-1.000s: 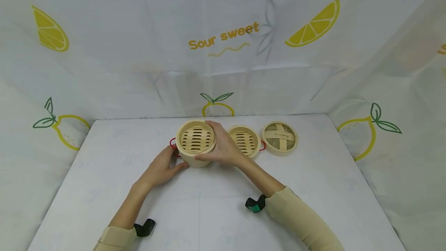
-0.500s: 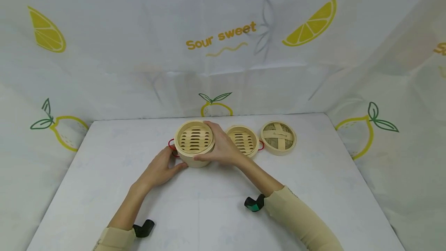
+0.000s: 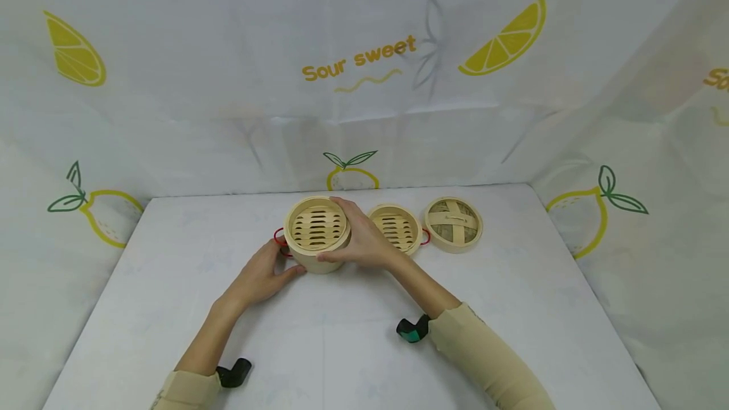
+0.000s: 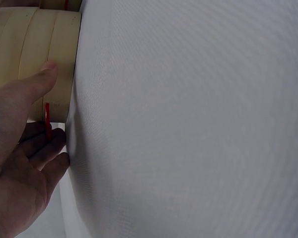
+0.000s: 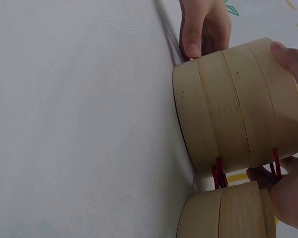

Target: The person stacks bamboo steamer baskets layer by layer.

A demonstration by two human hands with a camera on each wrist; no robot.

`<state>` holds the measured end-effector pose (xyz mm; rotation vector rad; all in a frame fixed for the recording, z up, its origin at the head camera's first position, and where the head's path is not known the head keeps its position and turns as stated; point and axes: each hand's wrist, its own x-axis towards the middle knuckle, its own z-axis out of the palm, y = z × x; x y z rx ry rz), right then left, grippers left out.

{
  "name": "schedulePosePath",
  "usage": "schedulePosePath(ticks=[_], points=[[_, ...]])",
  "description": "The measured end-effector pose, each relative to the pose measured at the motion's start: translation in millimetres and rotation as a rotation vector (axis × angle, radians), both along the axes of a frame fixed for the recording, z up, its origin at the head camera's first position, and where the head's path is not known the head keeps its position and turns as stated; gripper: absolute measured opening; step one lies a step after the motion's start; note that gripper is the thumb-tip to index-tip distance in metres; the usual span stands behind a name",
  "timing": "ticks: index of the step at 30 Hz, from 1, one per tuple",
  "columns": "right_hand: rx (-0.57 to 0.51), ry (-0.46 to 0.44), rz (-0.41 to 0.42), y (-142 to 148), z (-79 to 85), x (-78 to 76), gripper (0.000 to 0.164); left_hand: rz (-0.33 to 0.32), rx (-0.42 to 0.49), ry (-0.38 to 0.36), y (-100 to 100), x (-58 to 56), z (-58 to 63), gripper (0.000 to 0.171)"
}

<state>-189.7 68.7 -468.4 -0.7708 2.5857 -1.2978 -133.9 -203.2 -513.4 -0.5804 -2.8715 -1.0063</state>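
Observation:
Two round bamboo steamer baskets (image 3: pixel 317 225) stand stacked on the table, a slatted floor showing in the upper one. My right hand (image 3: pixel 364 237) grips the upper basket from the right, thumb in front and fingers behind. Low on the left side, my left hand (image 3: pixel 261 275) holds the lower basket (image 4: pixel 62 84). In the left wrist view its thumb presses the basket wall, and its fingers curl near a red handle (image 4: pixel 47 119). The right wrist view shows the stack (image 5: pixel 233 106) resting one basket upon the other, with red handles (image 5: pixel 218 173) along one side.
Close to the right of the stack sits another slatted steamer basket (image 3: pixel 397 228) with a red handle (image 3: pixel 426 236). Beyond it lies a woven bamboo lid (image 3: pixel 454 224). A white cloth (image 3: pixel 342 347) covers the table, and a lemon-print curtain (image 3: pixel 228 49) rises behind.

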Motion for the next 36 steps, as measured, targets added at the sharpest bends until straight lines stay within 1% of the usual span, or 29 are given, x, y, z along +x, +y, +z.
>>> schedulePosePath(ticks=[3,12,20,26,32,36], points=[[0.000,0.003,-0.001,0.0,-1.4,-0.6,0.124,0.000,-0.003,0.004,-0.3,-0.1,-0.5,0.065],[-0.002,0.004,-0.008,-0.1,-1.1,-0.9,0.124,0.001,0.003,-0.003,0.0,0.7,2.9,0.070],[0.001,-0.003,-0.004,-0.9,1.8,-0.5,0.127,-0.003,0.012,0.023,-1.0,0.9,4.8,0.065],[0.017,-0.010,0.004,-1.4,3.2,-0.7,0.126,0.007,0.007,0.007,-2.3,1.2,3.4,0.072],[0.038,-0.012,0.014,1.1,5.9,1.8,0.125,0.000,0.013,-0.002,-1.1,2.6,1.4,0.066],[0.056,-0.013,0.020,3.6,6.1,2.9,0.127,-0.001,0.007,0.002,0.8,2.8,1.3,0.067]])
